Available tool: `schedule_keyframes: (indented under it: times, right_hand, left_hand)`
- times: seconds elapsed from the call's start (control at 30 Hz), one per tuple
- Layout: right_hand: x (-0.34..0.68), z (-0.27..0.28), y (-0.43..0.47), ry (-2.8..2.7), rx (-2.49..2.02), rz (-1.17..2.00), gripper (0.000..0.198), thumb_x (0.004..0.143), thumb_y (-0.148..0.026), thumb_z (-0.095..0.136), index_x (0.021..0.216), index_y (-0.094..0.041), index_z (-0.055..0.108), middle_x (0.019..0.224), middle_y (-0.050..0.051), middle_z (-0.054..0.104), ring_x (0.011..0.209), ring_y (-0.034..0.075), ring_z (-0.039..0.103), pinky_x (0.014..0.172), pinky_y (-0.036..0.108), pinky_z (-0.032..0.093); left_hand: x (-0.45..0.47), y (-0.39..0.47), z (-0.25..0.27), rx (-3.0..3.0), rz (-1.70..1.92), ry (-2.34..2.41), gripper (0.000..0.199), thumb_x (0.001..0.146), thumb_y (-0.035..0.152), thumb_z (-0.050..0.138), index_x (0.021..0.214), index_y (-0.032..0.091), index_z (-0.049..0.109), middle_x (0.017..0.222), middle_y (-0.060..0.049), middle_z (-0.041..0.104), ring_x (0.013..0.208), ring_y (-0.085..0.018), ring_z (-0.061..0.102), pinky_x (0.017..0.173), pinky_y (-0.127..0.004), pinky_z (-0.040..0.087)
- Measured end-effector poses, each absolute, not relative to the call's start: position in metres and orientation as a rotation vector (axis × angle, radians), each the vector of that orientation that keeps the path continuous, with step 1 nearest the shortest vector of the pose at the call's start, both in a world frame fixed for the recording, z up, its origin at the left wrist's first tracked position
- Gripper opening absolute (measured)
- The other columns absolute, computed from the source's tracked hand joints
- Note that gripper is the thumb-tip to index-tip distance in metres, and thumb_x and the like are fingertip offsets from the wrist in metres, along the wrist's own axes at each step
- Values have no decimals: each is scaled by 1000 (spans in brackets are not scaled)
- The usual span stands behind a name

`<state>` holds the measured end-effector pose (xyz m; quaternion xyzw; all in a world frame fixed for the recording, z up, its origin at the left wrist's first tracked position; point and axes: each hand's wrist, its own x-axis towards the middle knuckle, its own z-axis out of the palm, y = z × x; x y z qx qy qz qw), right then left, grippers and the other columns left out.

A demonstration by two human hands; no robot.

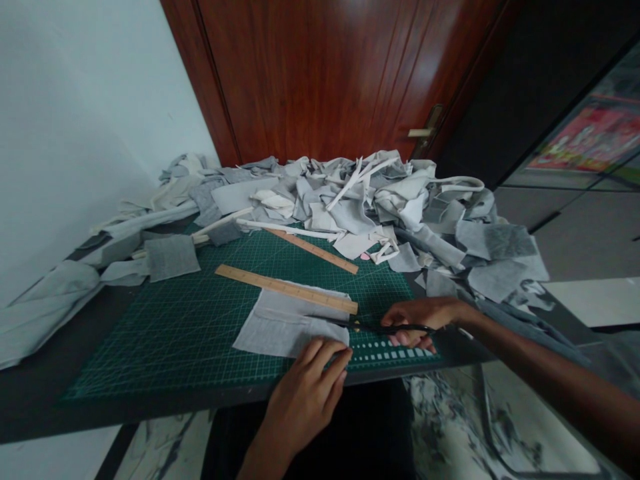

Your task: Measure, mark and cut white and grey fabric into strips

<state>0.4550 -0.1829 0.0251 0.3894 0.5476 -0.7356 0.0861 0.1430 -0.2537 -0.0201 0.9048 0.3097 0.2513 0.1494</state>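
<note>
A light grey piece of fabric lies flat on the green cutting mat, near the front of the table. My left hand rests at the fabric's near right corner, its bent fingers gripping that edge. In my right hand is a pair of black-handled scissors. Their blades reach left into the fabric from its right side, just below a wooden ruler lying across the fabric's far edge. The blade tips are hard to make out.
Another wooden ruler lies farther back on the mat. Heaped grey and white fabric scraps line the table's back and right side. A grey fabric square sits at left. More scraps litter the floor. A wooden door stands behind.
</note>
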Motion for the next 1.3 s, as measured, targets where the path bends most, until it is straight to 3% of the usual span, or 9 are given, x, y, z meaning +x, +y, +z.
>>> schedule_keyframes:
  times: [0.77, 1.0, 1.3]
  right_hand:
    - [450, 41, -188, 1710, 1172, -2111, 67, 77, -80, 74, 82, -20, 43, 59, -11, 44, 48, 5, 47, 48, 20, 52]
    - [449, 40, -190, 1692, 1188, -2093, 67, 77, -79, 75, 83, -20, 44, 60, -11, 43, 48, 4, 44, 44, 15, 41]
    - [450, 35, -191, 1699, 1235, -2092, 67, 76, -78, 75, 84, -20, 44, 58, -11, 42, 46, 4, 45, 42, 15, 40]
  left_hand:
    - [144, -254, -22, 2593, 686, 892, 33, 105, 14, 50, 136, 22, 60, 130, -5, 67, 124, -24, 59, 109, -41, 53]
    - [144, -256, -21, 2571, 691, 899, 32, 105, 15, 53, 136, 22, 60, 131, -3, 66, 124, -23, 58, 109, -40, 52]
    - [144, -255, -23, 2580, 693, 888, 32, 104, 13, 53, 134, 22, 60, 129, -4, 66, 123, -24, 58, 108, -40, 53]
